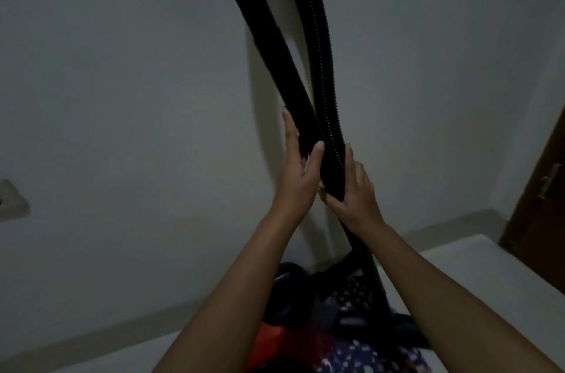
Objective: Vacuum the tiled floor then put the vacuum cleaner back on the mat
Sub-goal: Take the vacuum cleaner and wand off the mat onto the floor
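The room is dim. A black vacuum wand (pixel 266 36) rises steeply toward the top of the view, leaning against the white wall. A ribbed black hose (pixel 321 45) runs alongside it on the right. My left hand (pixel 298 168) wraps around the wand's lower part. My right hand (pixel 351 186) grips the hose and tube just below and to the right. The red and black vacuum body (pixel 284 311) sits low between my forearms on a patterned purple mat (pixel 360 357). A black floor nozzle (pixel 403 333) lies at the mat's right side.
White wall fills most of the view, with a power socket (pixel 10 200) at the far left. A brown wooden door (pixel 538 198) with a brass latch stands at the right edge. Pale tiled floor (pixel 477 268) and skirting run along the wall's base.
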A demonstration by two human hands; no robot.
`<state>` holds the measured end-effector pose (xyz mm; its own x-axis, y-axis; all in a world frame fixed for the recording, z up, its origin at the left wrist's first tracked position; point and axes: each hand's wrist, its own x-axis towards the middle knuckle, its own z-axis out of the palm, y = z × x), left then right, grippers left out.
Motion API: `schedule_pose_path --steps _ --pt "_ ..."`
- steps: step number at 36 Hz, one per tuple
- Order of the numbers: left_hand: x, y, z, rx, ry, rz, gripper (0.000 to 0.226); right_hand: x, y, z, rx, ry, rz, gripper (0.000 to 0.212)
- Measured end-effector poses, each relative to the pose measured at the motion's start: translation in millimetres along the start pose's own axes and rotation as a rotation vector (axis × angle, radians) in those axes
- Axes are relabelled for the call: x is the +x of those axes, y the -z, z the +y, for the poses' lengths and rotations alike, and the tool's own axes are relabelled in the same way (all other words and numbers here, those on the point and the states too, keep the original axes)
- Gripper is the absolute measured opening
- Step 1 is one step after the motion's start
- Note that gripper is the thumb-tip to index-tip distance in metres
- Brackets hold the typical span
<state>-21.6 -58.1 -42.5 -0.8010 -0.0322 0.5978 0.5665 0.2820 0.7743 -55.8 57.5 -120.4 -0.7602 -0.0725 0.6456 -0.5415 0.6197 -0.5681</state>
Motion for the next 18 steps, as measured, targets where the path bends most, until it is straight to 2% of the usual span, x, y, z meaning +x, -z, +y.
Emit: schedule_pose_path --steps 3,5,9,12,18 --pt "-32 17 -25 0.080 0.060 -0.012 0.057 -1 -9 -4 -0.022 0.020 -0.027 0.087" --pt "-66 32 -61 0.191 0.172 -0.060 0.056 -2 -15 -6 -0.031 0.032 -0.040 0.088" --pt "-132 59 -144 0.593 0.417 -0.385 0.057 -2 -24 -4 -0.025 0.047 -0.073 0.092" --pt "-157 68 -182 0.754 0.537 -0.509 0.059 0 -25 -3 -0.007 0.056 -0.071 0.090" --pt "-163 61 -216 0.876 0.499 -0.665 0.062 1 -29 0 -0.016 0.071 -0.061 0.091"
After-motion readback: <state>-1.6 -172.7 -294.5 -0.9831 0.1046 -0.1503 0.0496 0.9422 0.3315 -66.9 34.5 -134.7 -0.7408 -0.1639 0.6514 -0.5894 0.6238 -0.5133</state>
